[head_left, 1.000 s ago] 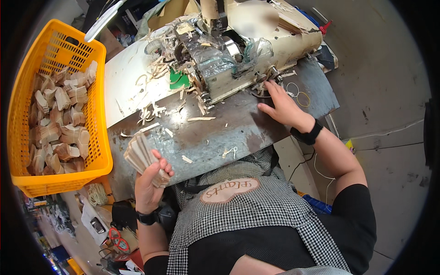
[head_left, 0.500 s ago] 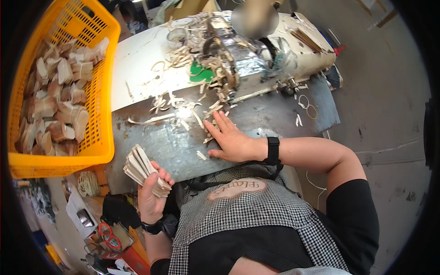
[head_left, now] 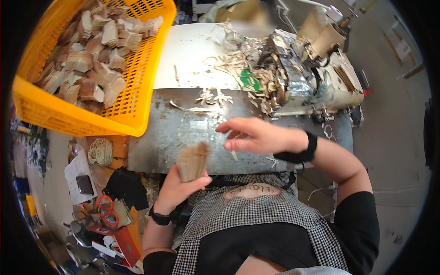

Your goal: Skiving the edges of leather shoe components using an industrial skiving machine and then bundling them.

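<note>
My left hand is closed around a stack of flat beige leather-like pieces, held upright over the front edge of the grey metal work plate. Motion blurs the stack's upper end. To its right, my right hand hovers above the plate, fingers loosely stretched and thumb apart, with nothing in it. Pale curled trimmings lie on the plate beyond my hands. More of them heap against a machine at the back right, around a green piece.
A yellow plastic basket at the left holds several banded bundles of similar pieces. A glass jar stands on the white board. Lower left are a coil of cord, a black cloth or bag and red-handled scissors.
My right hand has lifted off the plate, where it lay among scraps. My left hand has brought the stack rightward and tilted it upright. The view has shifted; fewer scraps lie near my hands.
</note>
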`<control>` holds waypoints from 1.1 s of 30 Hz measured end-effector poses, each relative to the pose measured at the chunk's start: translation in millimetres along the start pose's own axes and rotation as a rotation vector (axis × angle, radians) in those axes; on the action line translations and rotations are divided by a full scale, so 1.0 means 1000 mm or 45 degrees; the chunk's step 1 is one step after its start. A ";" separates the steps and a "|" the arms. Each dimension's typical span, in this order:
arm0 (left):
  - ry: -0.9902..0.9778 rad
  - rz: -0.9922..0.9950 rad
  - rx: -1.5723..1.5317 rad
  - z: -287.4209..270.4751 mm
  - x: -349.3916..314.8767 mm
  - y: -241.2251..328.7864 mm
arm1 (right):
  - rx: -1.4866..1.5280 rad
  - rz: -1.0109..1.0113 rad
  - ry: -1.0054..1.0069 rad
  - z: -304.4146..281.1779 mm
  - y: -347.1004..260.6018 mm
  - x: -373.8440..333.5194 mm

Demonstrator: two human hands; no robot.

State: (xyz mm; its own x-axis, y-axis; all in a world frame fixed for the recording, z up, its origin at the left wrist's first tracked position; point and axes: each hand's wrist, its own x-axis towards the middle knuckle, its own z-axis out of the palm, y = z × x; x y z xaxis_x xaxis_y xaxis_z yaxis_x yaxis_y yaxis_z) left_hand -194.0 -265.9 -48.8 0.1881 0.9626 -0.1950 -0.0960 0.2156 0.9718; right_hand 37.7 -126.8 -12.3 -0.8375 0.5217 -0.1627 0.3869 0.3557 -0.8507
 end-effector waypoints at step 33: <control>-0.029 1.080 0.255 0.165 0.109 0.005 | 0.527 0.024 1.202 -0.005 0.052 -0.135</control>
State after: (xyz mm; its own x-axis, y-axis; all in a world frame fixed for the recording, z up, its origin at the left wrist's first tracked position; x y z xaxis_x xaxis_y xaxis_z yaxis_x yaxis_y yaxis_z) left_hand -12.8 -186.6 -43.7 0.1511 0.7813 0.6056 -0.0393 -0.6074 0.7934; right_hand 173.1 -175.2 -32.6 -0.1188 0.9845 0.1289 0.0837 0.1393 -0.9867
